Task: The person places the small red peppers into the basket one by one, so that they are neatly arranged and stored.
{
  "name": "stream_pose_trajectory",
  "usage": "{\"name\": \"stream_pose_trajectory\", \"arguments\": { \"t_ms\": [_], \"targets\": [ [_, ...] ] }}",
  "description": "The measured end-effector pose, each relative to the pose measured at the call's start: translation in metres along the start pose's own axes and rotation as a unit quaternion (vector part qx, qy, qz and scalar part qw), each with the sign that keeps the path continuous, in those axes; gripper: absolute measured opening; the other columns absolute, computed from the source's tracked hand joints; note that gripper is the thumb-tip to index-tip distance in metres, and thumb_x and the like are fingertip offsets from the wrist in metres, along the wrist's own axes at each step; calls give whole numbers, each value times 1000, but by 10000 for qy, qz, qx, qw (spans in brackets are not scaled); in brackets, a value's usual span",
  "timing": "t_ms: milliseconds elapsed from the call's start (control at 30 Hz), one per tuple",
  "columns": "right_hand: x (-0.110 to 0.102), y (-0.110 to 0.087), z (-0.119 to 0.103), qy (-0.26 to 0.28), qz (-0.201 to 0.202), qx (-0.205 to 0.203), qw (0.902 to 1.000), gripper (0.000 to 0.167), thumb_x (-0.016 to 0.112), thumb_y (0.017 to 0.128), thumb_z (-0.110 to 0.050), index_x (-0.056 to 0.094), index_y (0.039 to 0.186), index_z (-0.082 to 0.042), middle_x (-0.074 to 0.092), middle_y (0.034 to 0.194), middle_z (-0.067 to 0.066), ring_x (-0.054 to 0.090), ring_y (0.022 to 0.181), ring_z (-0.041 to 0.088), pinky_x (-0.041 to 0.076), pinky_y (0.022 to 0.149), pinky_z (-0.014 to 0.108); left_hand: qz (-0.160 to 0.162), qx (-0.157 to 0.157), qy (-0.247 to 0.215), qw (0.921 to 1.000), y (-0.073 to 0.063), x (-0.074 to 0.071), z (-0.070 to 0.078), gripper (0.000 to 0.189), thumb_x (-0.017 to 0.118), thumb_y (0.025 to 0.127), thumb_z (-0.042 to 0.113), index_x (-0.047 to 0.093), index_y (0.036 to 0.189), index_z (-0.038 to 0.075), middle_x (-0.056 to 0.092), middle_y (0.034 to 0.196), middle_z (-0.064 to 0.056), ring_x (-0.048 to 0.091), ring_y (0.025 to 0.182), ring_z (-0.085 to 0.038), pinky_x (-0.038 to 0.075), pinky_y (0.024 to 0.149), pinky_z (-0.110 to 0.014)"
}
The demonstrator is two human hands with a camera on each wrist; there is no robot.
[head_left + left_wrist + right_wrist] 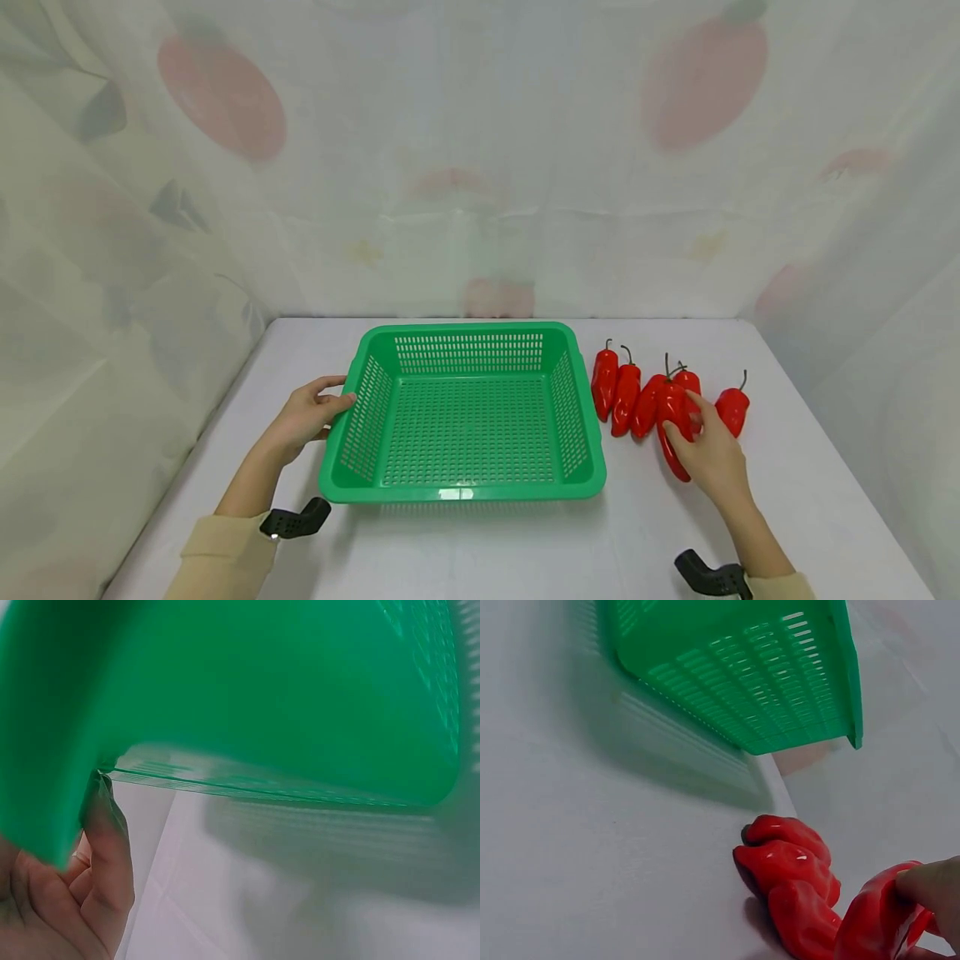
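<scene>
A green plastic basket (465,496) with slotted walls stands in the middle of the white table; nothing lies inside it. My left hand (309,417) grips its left rim, thumb on top and fingers beneath, as the left wrist view shows the hand (67,892) under the green edge. To the basket's right, my right hand (708,446) pinches a red pepper (672,408) between thumb and fingers. In the right wrist view this held pepper (877,915) appears at the lower right, partly covered by the thumb.
Several other red peppers lie in a loose row right of the basket, among them one nearest the basket (604,383) and one at the far right (732,408). Patterned pale curtains (465,167) hang behind the table (480,550) and at both sides.
</scene>
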State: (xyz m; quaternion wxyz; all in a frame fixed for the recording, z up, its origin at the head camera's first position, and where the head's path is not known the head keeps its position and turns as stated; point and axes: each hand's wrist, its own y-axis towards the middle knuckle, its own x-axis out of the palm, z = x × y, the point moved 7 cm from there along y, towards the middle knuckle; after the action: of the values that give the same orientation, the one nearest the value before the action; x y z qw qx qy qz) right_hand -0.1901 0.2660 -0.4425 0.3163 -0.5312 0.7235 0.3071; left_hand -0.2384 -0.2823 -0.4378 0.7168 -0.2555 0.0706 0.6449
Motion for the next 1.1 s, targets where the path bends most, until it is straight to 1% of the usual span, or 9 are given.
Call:
{"name": "stream_pose_trajectory", "arguments": {
  "t_ms": [67, 300, 467, 633, 833, 1100],
  "targets": [
    [-1, 1, -3, 18, 8, -64, 10000, 66, 65, 83, -21, 34, 136, 3, 54, 112, 31, 57, 92, 43, 55, 64, 46, -9, -9, -2, 10000, 0, 0, 0, 65, 58, 90, 35, 28, 141, 5, 63, 100, -15, 65, 77, -19, 54, 69, -37],
    [-6, 6, -16, 61, 43, -263, 9996, 66, 65, 83, -22, 34, 135, 4, 54, 113, 31, 57, 92, 44, 55, 65, 47, -23, -41, -42, 10000, 0, 1, 1, 64, 57, 91, 34, 30, 140, 4, 62, 98, -15, 64, 77, -19, 54, 69, -36],
    [-6, 9, -26, 100, 6, -259, 9996, 66, 65, 83, -22, 34, 136, 2, 54, 114, 30, 58, 88, 41, 55, 62, 44, -11, -67, 25, 10000, 0, 0, 1, 65, 57, 91, 35, 29, 140, 3, 62, 99, -15, 65, 77, -19, 54, 69, -36],
    [-4, 11, -35, 169, -178, -216, 9995, 66, 64, 85, -25, 33, 138, -1, 53, 117, 29, 58, 91, 40, 55, 64, 44, -12, -113, 84, 9999, 0, 0, 0, 65, 57, 91, 35, 29, 140, 2, 62, 100, -15, 65, 77, -18, 54, 69, -36],
    [-5, 15, -46, 245, -229, -239, 9992, 67, 64, 85, -28, 33, 139, -3, 53, 117, 29, 58, 81, 33, 55, 60, 39, 0, -175, 74, 9998, 1, 0, 0, 63, 56, 91, 34, 30, 139, 2, 62, 101, -14, 65, 77, -18, 54, 69, -36],
    [-5, 21, -60, 307, -300, -424, 9982, 66, 63, 86, -27, 32, 139, -2, 53, 115, 29, 60, 81, 33, 55, 60, 38, -23, -209, 17, 9998, 1, 0, 0, 62, 57, 91, 34, 32, 137, 2, 62, 96, -12, 66, 76, -19, 55, 68, -35]
  ]
}}
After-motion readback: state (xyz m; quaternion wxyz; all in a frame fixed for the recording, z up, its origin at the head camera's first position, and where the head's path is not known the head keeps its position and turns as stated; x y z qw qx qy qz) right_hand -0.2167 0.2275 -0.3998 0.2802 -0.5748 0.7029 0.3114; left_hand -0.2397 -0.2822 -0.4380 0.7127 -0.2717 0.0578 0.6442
